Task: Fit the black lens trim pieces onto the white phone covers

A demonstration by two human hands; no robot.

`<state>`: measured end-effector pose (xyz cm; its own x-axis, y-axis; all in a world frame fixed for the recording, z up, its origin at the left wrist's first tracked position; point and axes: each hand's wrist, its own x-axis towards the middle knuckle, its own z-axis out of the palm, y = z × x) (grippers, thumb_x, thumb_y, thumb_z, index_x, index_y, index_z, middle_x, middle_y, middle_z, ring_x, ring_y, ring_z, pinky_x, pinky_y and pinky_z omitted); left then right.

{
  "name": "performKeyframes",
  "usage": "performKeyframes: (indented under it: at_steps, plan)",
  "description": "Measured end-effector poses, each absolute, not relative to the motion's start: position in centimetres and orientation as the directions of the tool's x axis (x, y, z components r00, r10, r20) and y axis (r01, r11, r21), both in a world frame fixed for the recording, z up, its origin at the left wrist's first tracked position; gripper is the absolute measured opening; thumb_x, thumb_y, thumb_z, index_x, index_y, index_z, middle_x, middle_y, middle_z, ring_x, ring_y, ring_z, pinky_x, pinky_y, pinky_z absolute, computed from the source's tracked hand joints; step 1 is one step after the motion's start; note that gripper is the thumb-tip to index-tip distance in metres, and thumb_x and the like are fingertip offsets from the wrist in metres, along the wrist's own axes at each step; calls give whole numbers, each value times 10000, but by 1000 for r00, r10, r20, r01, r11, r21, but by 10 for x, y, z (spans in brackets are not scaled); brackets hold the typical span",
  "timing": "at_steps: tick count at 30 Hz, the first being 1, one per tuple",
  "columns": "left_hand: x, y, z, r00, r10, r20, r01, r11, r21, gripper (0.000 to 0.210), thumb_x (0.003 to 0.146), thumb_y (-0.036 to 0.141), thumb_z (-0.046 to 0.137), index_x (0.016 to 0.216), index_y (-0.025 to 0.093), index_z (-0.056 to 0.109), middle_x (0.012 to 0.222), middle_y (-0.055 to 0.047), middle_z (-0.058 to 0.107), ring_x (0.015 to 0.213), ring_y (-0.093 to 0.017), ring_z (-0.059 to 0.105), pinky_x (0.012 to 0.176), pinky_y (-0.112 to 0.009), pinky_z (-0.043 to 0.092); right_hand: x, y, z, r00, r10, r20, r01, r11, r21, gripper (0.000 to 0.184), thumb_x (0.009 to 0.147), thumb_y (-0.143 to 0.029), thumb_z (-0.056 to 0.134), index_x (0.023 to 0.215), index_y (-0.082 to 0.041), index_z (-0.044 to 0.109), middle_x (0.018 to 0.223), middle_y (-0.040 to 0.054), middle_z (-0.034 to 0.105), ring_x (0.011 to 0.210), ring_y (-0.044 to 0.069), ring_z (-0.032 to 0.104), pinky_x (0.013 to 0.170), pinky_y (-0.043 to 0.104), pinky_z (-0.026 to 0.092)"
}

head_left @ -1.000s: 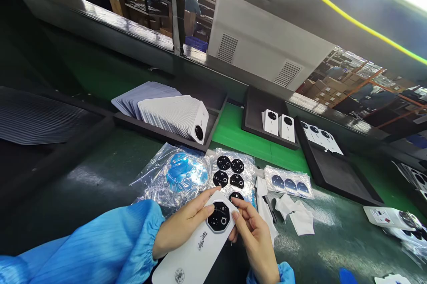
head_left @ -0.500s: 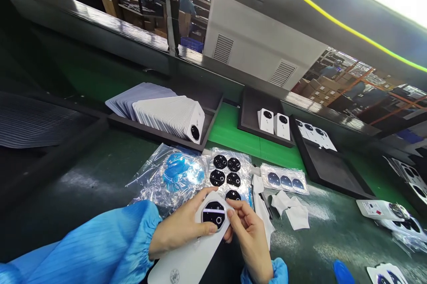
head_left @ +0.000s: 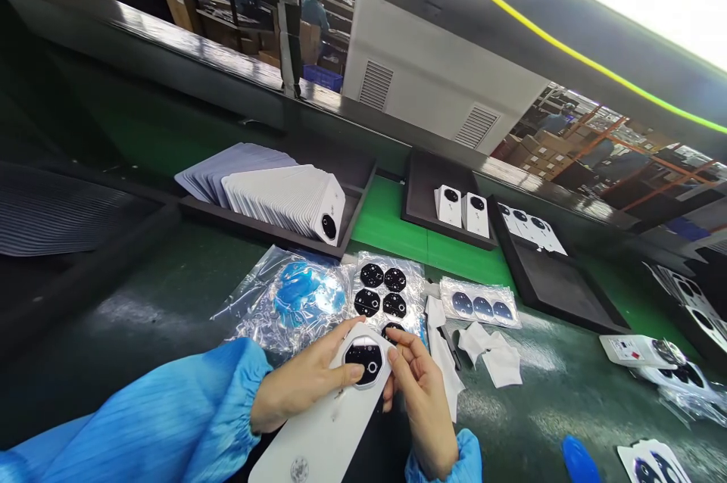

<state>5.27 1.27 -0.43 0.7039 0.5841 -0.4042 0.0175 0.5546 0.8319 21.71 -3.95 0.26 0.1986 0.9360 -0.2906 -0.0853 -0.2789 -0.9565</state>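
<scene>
A white phone back cover [head_left: 318, 426] lies tilted between both hands, its round logo toward me. Near its top sits a black octagonal camera lens plate [head_left: 364, 359] in a silvery rim. My left hand [head_left: 304, 384] grips the cover from the left, thumb on the plate's lower edge. My right hand [head_left: 417, 388] pinches the cover's upper right edge between thumb and fingers. Just beyond, a clear plastic sheet holds several black lens plates [head_left: 366, 302]. Left of it is a crumpled clear bag [head_left: 255, 301] with blue film [head_left: 307, 292].
White covers are fanned out [head_left: 278, 199] in a black tray [head_left: 355, 229]. More covers [head_left: 475, 214] stand in another tray behind. White cloths [head_left: 500, 362], a dark pen-like tool [head_left: 451, 347], bagged lens plates [head_left: 482, 306], a white bottle [head_left: 633, 350] and a blue object [head_left: 579, 459] lie rightward.
The cover has shifted slightly in both hands, and the bright reflection across the lens plate has moved up. The whole view has shifted a little. Both hands keep their hold.
</scene>
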Motion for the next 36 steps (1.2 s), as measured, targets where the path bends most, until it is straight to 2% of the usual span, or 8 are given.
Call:
performKeyframes:
  at_steps: [2,5,9,11,16,21,28,36]
  plan:
    - [53,13,-3,697,579,-424,15,579,815,985,683,544,753,1458,211,245,1105,-68,657,779,-168,623,655,-252,466,217,-39,1,180,936,-301,-115,-284,-952,666,641,-668,722,1031,-164,529,503,-104,502,382,63,459,371,185,409]
    - [53,14,-4,691,588,-420,-16,594,805,978,660,585,755,1441,224,291,1210,-91,626,900,-218,628,733,-290,488,215,-39,0,93,942,-323,-159,-306,-939,692,619,-622,769,1082,-186,495,578,-90,549,403,57,476,356,166,405]
    - [54,15,-8,687,612,-393,-53,581,812,1022,634,603,765,1458,231,288,1323,-106,558,1070,-287,588,856,-340,473,211,-39,0,19,955,-297,-207,-287,-935,666,579,-549,830,1046,-201,508,701,-58,592,471,40,472,362,137,405]
    - [53,16,-8,685,610,-398,-42,578,815,1041,640,607,759,1479,245,260,1338,-100,552,1056,-283,596,852,-340,472,211,-40,0,23,959,-284,-219,-272,-937,625,594,-532,828,1030,-198,530,705,-57,583,502,44,481,382,133,417]
    - [49,21,0,700,560,-442,11,611,792,1109,628,622,758,1509,252,194,1254,-77,619,915,-232,627,771,-306,484,212,-41,0,28,964,-266,-220,-254,-942,593,637,-535,800,1049,-200,536,657,-81,557,436,29,469,386,136,408]
    - [48,24,5,730,520,-444,21,633,774,1130,627,575,771,1512,188,184,918,-40,721,747,-204,632,662,-278,465,213,-41,-4,20,951,-309,-209,-298,-931,621,678,-574,746,1089,-169,515,546,-91,554,363,39,471,376,147,386]
    - [48,25,9,695,529,-488,36,651,758,1102,635,475,757,1513,161,171,929,-53,733,849,-230,655,749,-298,466,215,-39,-9,88,900,-428,-292,-387,-875,797,575,-597,798,1149,-151,470,472,-115,524,343,68,451,334,178,372]
    - [51,23,18,643,556,-527,52,655,754,794,704,399,691,1402,173,386,999,-56,712,937,-228,644,742,-280,458,216,-36,1,92,853,-514,-427,-432,-794,647,490,-467,880,995,-159,619,539,-59,606,410,79,485,385,200,395]
